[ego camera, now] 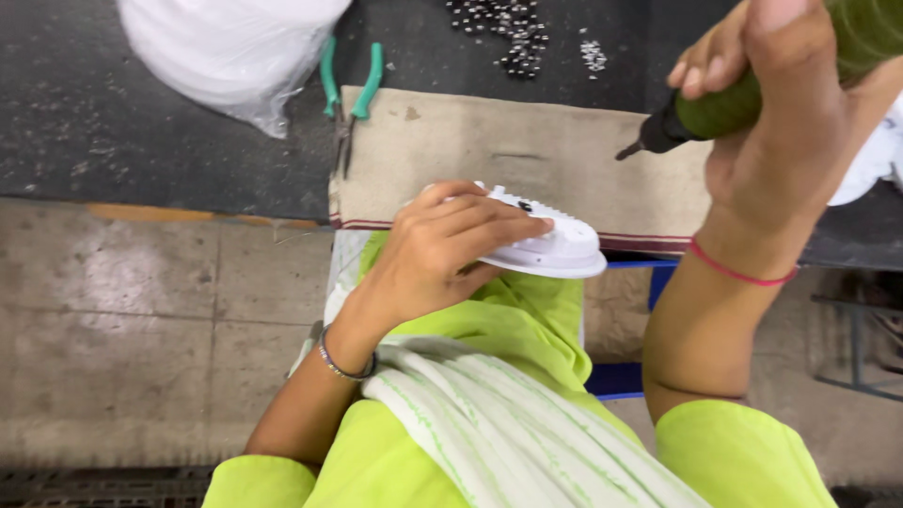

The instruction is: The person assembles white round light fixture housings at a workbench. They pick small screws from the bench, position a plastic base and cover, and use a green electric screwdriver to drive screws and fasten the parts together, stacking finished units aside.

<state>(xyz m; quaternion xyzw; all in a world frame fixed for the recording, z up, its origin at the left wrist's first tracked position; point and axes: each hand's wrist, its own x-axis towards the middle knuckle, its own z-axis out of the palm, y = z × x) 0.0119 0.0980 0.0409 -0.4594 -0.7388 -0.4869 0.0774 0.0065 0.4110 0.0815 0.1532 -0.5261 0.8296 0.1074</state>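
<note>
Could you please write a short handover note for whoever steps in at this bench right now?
Left hand: gripping a white plastic housing at the near edge of the bench, over the lap, fingers laid across its top.
Right hand: holding a green-handled power screwdriver, raised, its bit clear of the housing.
On the bench: a beige cloth mat under the work, green-handled pliers at its left end, a pile of small screws behind, and a bag of white parts at the far left.
Done: the housing is held in position.
Left: the bit is not yet on the housing. Whether any screws are seated cannot be told.
</note>
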